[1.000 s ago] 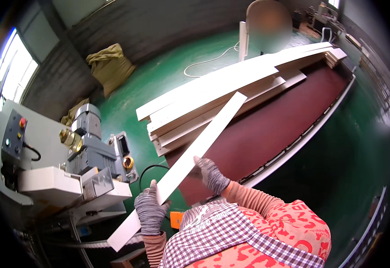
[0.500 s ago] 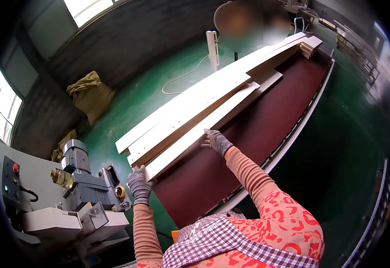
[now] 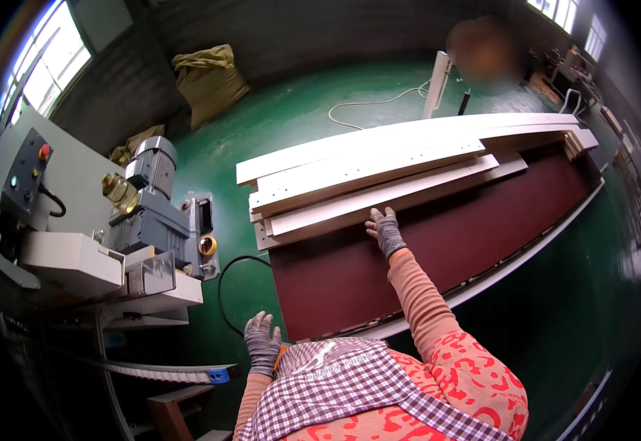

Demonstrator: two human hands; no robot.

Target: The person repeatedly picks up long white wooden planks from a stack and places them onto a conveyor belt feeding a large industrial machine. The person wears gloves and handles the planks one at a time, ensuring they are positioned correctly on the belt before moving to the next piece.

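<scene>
Long white boards (image 3: 364, 173) lie stacked along the far side of a dark red tabletop (image 3: 423, 242). The nearest upper white board (image 3: 386, 192) rests on another board that juts out beneath it. My right hand (image 3: 386, 229), in a grey striped glove, is at the near edge of this stack with its fingers spread; whether the fingertips touch the board I cannot tell. My left hand (image 3: 261, 339), gloved alike, hovers off the table's near left corner, away from the boards. Its fingers are apart and nothing is in it.
At left stands a machine with a grey motor (image 3: 153, 165) and a control box (image 3: 26, 170) with buttons. A black cable (image 3: 221, 294) loops over the green floor between machine and table. Short boards (image 3: 579, 141) sit at the table's far right end. A tan sack (image 3: 209, 84) leans by the wall.
My left hand has let go of the near white board's left end and drawn back toward my body. My right hand has loosened, its fingers now spread. The view has turned left.
</scene>
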